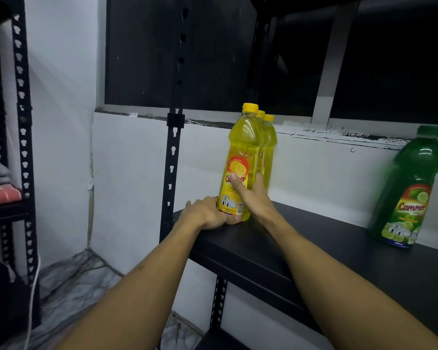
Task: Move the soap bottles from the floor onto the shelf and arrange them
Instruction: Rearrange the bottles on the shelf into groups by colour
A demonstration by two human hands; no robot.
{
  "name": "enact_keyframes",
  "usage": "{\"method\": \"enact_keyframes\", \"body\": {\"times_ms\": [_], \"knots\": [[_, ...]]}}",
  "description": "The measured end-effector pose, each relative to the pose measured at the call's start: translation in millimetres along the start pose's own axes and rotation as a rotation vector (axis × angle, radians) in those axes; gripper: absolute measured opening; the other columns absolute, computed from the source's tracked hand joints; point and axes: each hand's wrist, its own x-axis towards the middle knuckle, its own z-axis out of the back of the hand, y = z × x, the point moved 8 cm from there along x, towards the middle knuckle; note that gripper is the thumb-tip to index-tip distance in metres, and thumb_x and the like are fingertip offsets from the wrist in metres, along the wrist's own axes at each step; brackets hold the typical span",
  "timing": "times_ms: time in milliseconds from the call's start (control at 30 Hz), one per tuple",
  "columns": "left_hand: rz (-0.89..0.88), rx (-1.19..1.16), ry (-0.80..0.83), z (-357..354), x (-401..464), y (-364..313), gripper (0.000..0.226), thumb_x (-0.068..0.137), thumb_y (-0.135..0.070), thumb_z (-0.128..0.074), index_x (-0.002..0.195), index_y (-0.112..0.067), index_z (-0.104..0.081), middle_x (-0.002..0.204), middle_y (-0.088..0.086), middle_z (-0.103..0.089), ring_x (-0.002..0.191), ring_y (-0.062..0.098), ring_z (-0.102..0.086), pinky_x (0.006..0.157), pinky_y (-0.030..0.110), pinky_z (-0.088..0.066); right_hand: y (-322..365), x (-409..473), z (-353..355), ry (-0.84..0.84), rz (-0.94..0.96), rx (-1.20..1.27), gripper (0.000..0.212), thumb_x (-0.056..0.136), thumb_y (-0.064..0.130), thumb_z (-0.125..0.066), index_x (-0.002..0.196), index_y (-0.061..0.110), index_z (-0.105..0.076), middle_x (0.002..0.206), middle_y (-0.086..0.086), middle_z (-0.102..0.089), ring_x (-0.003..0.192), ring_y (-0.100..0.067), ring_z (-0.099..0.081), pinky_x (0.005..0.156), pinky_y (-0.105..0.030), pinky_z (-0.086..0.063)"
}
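My left hand (208,213) and right hand (250,195) both gripped the front yellow soap bottle (240,157), upright on the shelf (301,248); a green bottle (410,193) stood at three o'clock.

Both of my bare forearms reach forward and upward, converging toward the middle. My left hand (205,213) lies low, knuckles up, fingers curled around the base of the yellow bottle (239,160), thumb tucked under its front edge. My right hand (249,195) sits higher on the other side, thumb pressed across the label, fingers wrapped behind and hidden from my view.
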Motion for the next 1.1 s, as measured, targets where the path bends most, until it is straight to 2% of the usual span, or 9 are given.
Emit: {"method": "enact_keyframes", "body": {"times_ms": [100, 400, 467, 567, 633, 800, 933, 1033, 1100], "knots": [[0.013, -0.011, 0.001, -1, 0, 2, 0.068, 0.078, -0.073, -0.065, 0.134, -0.036, -0.055, 0.135, 0.001, -0.062, 0.124, 0.027, -0.056, 0.111, 0.047, -0.039, -7, -4, 0, 0.002, -0.034, -0.023, 0.068, 0.087, 0.049, -0.074, 0.138, 0.021, -0.038, 0.12, 0.006, -0.065, 0.109, -0.013, -0.067, 0.088, -0.035, -0.058], [-0.025, 0.016, 0.012, -5, -2, -4, 0.071, 0.081, -0.077, -0.057, 0.139, -0.036, -0.049, 0.139, 0.0, -0.06, 0.124, 0.027, -0.057, 0.112, 0.05, -0.038, -11, -5, 0, 0.032, -0.061, 0.016, 0.057, 0.092, 0.039, -0.072, 0.134, 0.02, -0.039, 0.124, 0.0, -0.063, 0.105, -0.01, -0.066, 0.071, -0.02, -0.057], [-0.029, 0.017, 0.023, -5, -3, -5, 0.069, 0.084, -0.075, -0.057, 0.139, -0.035, -0.049, 0.138, 0.0, -0.06, 0.125, 0.027, -0.056, 0.113, 0.051, -0.035, -11, -6, 0, 0.013, -0.059, -0.02, 0.057, 0.092, 0.041, -0.071, 0.133, 0.02, -0.037, 0.123, 0.001, -0.062, 0.106, -0.013, -0.066, 0.074, -0.022, -0.056], [-0.028, 0.013, 0.034, -6, -1, -4, 0.067, 0.084, -0.074, -0.058, 0.138, -0.036, -0.05, 0.138, -0.001, -0.06, 0.125, 0.027, -0.057, 0.113, 0.051, -0.035, -10, -5, 1, -0.014, -0.062, -0.09, 0.063, 0.091, 0.046, -0.07, 0.136, 0.017, -0.036, 0.123, 0.001, -0.06, 0.11, -0.018, -0.064, 0.087, -0.035, -0.058], [-0.022, 0.008, 0.036, -6, 0, -2, 0.068, 0.082, -0.075, -0.059, 0.138, -0.037, -0.051, 0.137, -0.001, -0.061, 0.123, 0.027, -0.057, 0.112, 0.05, -0.038, -9, -5, 1, -0.007, -0.066, -0.102, 0.065, 0.091, 0.047, -0.069, 0.137, 0.017, -0.035, 0.122, 0.001, -0.06, 0.11, -0.019, -0.064, 0.091, -0.039, -0.058], [-0.016, -0.003, 0.034, -6, 2, -1, 0.071, 0.079, -0.076, -0.061, 0.137, -0.036, -0.052, 0.136, 0.0, -0.062, 0.121, 0.025, -0.059, 0.108, 0.047, -0.042, -13, -2, 1, 0.03, -0.078, -0.051, 0.066, 0.09, 0.044, -0.072, 0.137, 0.015, -0.037, 0.123, 0.0, -0.064, 0.11, -0.019, -0.067, 0.093, -0.043, -0.059], [-0.011, -0.009, 0.038, -8, 4, 2, 0.073, 0.077, -0.078, -0.061, 0.137, -0.038, -0.052, 0.135, 0.0, -0.062, 0.12, 0.025, -0.06, 0.107, 0.047, -0.043, -12, -2, 0, 0.066, -0.074, -0.036, 0.064, 0.091, 0.041, -0.071, 0.138, 0.014, -0.036, 0.126, -0.002, -0.063, 0.11, -0.017, -0.067, 0.088, -0.037, -0.06], [-0.02, -0.01, 0.038, -8, 3, 1, 0.072, 0.079, -0.077, -0.061, 0.138, -0.037, -0.052, 0.137, 0.0, -0.062, 0.121, 0.026, -0.059, 0.108, 0.048, -0.042, -14, -1, 0, 0.076, -0.086, -0.023, 0.066, 0.091, 0.041, -0.072, 0.139, 0.014, -0.036, 0.128, -0.003, -0.063, 0.111, -0.018, -0.067, 0.092, -0.043, -0.06], [-0.021, -0.007, 0.041, -8, 3, 0, 0.071, 0.081, -0.075, -0.061, 0.139, -0.036, -0.051, 0.138, 0.0, -0.061, 0.123, 0.026, -0.058, 0.11, 0.049, -0.041, -17, 0, 0, 0.081, -0.091, -0.033, 0.065, 0.091, 0.041, -0.072, 0.138, 0.015, -0.036, 0.127, -0.002, -0.064, 0.11, -0.017, -0.068, 0.089, -0.04, -0.06]]}}
